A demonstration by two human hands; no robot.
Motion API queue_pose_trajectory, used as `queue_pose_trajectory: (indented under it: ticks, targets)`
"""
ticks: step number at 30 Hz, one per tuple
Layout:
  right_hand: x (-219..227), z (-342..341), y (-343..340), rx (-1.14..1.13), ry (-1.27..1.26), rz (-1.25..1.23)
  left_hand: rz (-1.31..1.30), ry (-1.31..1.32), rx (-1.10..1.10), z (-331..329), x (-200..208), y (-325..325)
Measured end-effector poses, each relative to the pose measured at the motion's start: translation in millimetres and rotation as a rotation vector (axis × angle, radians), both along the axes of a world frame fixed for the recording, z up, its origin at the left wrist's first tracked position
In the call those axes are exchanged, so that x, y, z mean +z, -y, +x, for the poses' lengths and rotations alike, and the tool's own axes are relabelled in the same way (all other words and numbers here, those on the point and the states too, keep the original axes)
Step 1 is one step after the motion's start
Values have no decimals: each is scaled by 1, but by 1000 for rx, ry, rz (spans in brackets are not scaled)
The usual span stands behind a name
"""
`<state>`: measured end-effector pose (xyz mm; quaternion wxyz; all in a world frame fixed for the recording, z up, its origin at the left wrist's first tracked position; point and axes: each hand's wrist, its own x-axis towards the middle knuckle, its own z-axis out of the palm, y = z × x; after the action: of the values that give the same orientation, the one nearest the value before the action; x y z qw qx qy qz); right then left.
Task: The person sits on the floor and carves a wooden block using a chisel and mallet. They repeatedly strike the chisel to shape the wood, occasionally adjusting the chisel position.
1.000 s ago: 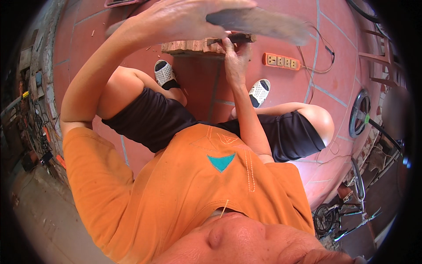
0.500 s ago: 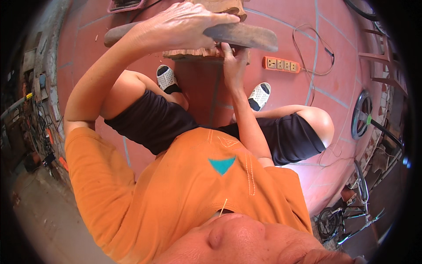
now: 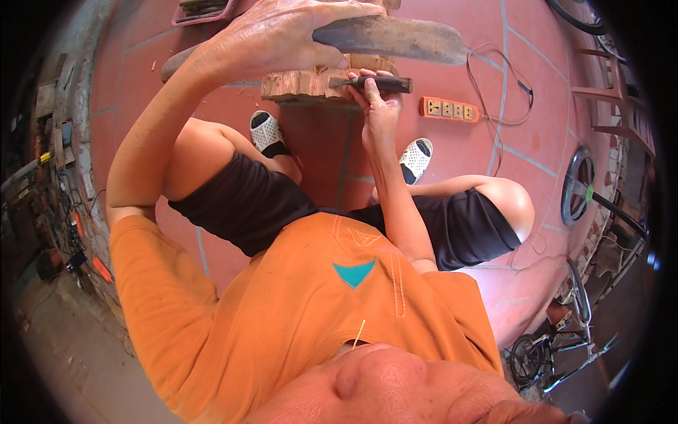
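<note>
My left hand (image 3: 279,35) is closed around a long, flat, worn wooden bar (image 3: 395,39), with its index finger stretched along the top. The bar passes under my left wrist and sticks out on both sides. Below it, my right hand (image 3: 381,109) grips a chisel (image 3: 387,84) by its dark handle. The chisel lies nearly level, with its blade pointing left against the near side of a carved wooden block (image 3: 296,85). My left hand and the bar hide much of the block.
An orange power strip (image 3: 449,109) lies on the red tiled floor right of the block, its cord looping away. A pink basket (image 3: 205,15) holding wooden pieces stands at the far left. My sandalled feet flank the near floor. A plastic chair (image 3: 614,99) and a bicycle (image 3: 558,350) are at the right.
The bar has shifted slightly up and to the right in my left hand. My right hand has turned and moved down a little, so the chisel now shows plainly.
</note>
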<state>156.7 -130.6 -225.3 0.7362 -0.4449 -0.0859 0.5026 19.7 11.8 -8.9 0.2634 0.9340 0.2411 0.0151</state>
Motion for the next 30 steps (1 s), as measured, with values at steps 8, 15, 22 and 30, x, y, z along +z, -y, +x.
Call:
queue_pose_trajectory:
  ticks: [8,15,22,30]
  targets:
    - [19,14,-8,-29,276,71,20,36,-18,-5,-3,-5]
    - [7,0,-7,53,271,96,32,80,-67,-3,-6,-9]
    - [17,-11,-7,73,615,79,91,136,-86,-3,-3,-1]
    - [8,-16,-10,50,632,89,260,-112,-35,-3,-29,6]
